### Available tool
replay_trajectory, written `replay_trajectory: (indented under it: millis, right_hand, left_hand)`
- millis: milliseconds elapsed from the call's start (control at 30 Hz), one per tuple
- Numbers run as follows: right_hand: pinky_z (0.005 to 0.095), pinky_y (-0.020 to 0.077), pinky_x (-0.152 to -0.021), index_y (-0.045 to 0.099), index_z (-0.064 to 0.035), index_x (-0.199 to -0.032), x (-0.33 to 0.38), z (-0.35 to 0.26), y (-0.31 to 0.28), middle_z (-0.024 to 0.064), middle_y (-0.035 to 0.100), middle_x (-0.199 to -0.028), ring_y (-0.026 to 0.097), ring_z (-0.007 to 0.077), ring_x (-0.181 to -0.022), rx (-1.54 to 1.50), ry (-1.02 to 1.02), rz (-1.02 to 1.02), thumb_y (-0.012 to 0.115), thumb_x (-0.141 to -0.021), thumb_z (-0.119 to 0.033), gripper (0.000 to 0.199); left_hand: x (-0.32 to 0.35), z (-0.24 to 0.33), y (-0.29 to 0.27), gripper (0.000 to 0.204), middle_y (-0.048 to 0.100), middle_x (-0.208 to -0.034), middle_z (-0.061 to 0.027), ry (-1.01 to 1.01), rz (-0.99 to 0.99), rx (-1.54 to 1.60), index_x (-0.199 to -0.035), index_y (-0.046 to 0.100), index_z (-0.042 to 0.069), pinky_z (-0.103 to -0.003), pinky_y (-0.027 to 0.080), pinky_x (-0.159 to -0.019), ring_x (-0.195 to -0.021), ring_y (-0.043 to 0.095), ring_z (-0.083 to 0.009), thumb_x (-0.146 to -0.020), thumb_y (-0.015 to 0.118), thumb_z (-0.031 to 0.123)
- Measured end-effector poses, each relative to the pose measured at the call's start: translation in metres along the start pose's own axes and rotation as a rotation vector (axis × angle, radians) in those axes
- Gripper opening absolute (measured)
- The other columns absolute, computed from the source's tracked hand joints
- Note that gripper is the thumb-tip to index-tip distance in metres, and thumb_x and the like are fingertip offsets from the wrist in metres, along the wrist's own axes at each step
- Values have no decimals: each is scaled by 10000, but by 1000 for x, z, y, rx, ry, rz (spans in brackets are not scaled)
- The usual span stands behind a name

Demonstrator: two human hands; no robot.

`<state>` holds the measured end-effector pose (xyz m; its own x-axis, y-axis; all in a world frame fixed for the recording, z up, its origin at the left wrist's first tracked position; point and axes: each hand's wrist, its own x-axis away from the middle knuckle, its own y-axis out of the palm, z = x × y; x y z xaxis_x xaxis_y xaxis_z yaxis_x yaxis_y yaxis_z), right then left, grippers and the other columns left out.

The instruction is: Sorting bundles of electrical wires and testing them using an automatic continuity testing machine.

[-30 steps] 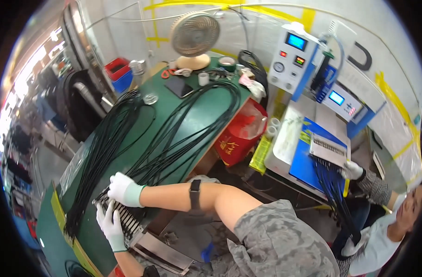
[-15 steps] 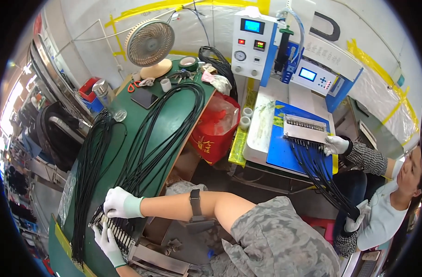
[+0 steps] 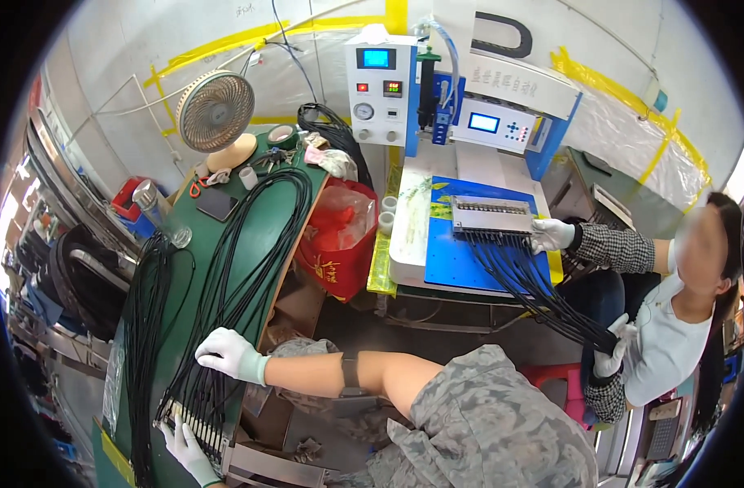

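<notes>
Left hand (image 3: 186, 450), gloved, gripped the cable fixture (image 3: 194, 420) at the green bench (image 3: 250, 236) edge; right hand (image 3: 228, 353), fingers spread, lay flat upon black cables (image 3: 233, 268). Farther right: red bag (image 3: 339, 240), blue machine bed (image 3: 461, 260).

Small blue screen (image 3: 376, 58) glowing on the white box, another blue screen (image 3: 483, 123) shining beside it, red plastic bag (image 3: 339, 236) hanging by the green table
</notes>
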<state>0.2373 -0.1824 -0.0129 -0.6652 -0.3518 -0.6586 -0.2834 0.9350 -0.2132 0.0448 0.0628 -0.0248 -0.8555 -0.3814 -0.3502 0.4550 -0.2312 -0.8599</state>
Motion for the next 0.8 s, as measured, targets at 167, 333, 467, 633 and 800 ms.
replay_trajectory:
  millis: [167, 333, 467, 633, 800]
  right_hand:
    - [396, 456, -896, 634, -48, -1047, 20, -26, -45, 110, 624, -1049, 587, 279, -991, 64, -151, 252, 677, -841, -175, 245]
    - [367, 442, -970, 594, -37, -1172, 97, -21, -99, 143, 606, -1165, 578, 282, -1111, 105, 398, 377, 634, -898, -239, 344]
    - [358, 453, -962, 624, -25, -1148, 215, 21, -143, 141, 630, -1184, 597, 260, -1112, 158, 837, -39, 562, -937, -310, 360]
    - [365, 485, -862, 708, -83, -1004, 332, 75, -175, 76, 685, -1042, 629, 228, -942, 183, 998, -737, 568, -897, -242, 238]
    - [362, 490, -849, 705, -86, -991, 336, 62, -174, 78, 683, -1031, 631, 229, -932, 267, 930, -757, 569, -893, -231, 221]
  left_hand:
    - [-2, 7, -1, 363, 375, -1466, -275, -27, -26, -9, -1276, 618, 65, -422, 296, -1088, -1298, 409, -384, -989, 502, 255]
    - [1, 27, -11, 353, 386, -1461, -267, -62, -12, -37, -1251, 641, 84, -434, 291, -1086, -1287, 420, -381, -986, 507, 276]
    - [0, 18, -5, 369, 398, -1458, -252, -56, 7, -86, -1243, 648, 94, -446, 279, -1089, -1286, 418, -371, -980, 512, 314]
    - [0, 17, -2, 383, 408, -1461, -221, -88, 8, -87, -1243, 654, 125, -457, 270, -1094, -1304, 403, -366, -976, 506, 358]
    - [-6, 13, 9, 380, 410, -1471, -181, -99, -7, -125, -1246, 658, 189, -477, 248, -1115, -1315, 397, -365, -974, 490, 396]
